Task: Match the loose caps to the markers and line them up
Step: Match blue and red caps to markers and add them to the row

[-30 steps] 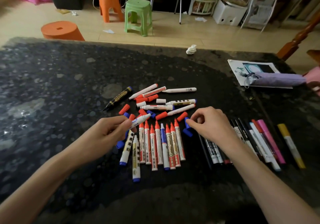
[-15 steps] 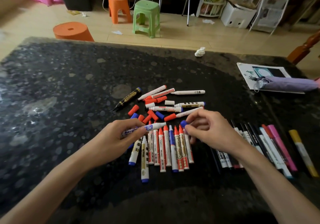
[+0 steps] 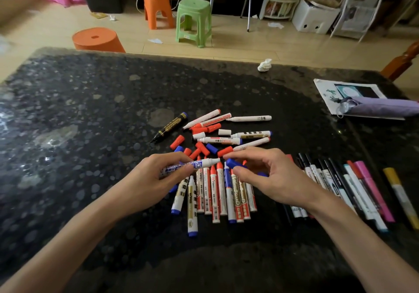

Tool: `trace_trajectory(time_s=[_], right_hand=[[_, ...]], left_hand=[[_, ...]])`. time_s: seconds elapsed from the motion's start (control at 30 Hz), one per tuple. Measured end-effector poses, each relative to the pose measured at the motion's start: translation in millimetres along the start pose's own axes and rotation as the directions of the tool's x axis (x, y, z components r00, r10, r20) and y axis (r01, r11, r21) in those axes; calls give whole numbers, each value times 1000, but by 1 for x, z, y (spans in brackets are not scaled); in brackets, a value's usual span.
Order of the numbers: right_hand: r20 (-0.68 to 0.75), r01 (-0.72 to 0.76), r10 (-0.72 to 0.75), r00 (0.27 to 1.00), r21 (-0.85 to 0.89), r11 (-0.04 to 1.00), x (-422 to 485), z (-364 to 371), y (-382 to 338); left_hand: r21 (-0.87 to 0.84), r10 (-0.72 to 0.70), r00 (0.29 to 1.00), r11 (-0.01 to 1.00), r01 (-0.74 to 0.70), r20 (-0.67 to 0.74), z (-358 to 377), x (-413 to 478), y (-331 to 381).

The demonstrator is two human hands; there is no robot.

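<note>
**Inspector:** State of the grips?

**Operator:** I see the left grip (image 3: 156, 177) holding an uncapped marker (image 3: 192, 166) just above the table (image 3: 90, 134). The right grip (image 3: 267, 175) pinches a blue cap (image 3: 232, 163) just beside its tip.

**Inspector:** Progress?

**Operator:** Past half, by my judgement. A capped row (image 3: 217, 193) lies under the hands, and a dark row (image 3: 326, 175) at right. A pile (image 3: 226, 141) of bare markers and loose caps remains behind.

dim indoor light | glare patches on desk (image 3: 54, 138) left of frame | upper left corner motion-blurred | wide-angle bending at edges
</note>
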State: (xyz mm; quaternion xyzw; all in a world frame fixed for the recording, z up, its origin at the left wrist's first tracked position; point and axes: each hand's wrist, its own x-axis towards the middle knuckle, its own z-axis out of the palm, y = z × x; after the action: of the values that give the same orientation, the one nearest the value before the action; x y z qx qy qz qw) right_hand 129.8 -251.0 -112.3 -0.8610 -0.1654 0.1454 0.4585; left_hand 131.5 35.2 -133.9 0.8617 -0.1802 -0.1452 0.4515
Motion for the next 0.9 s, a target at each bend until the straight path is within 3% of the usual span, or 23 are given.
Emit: trace_trajectory(time_s=[0.1, 0.23, 0.33, 0.47, 0.7, 0.9], right_hand=[[-147, -39, 43, 988, 28, 999, 1, 2, 1], [-293, -48, 125, 948, 256, 966, 5, 2, 0], [-227, -82, 191, 955, 417, 905, 4, 3, -3], [-151, -124, 197, 969, 391, 912, 2, 5, -7], [-166, -108, 182, 969, 378, 919, 1, 2, -10], [-88, -11, 35, 995, 257, 966, 1, 13, -13]], left_hand=[[2, 0, 1000, 1000, 0, -13, 0, 0, 0], [7, 2, 1000, 1000, -2, -11, 0, 0, 0], [7, 2, 1000, 1000, -2, -13, 0, 0, 0], [3, 7, 1000, 1000, -7, -14, -1, 0, 1], [11, -7, 1000, 1000, 7, -17, -3, 0, 4], [52, 7, 999, 999, -4, -47, 0, -1, 5]])
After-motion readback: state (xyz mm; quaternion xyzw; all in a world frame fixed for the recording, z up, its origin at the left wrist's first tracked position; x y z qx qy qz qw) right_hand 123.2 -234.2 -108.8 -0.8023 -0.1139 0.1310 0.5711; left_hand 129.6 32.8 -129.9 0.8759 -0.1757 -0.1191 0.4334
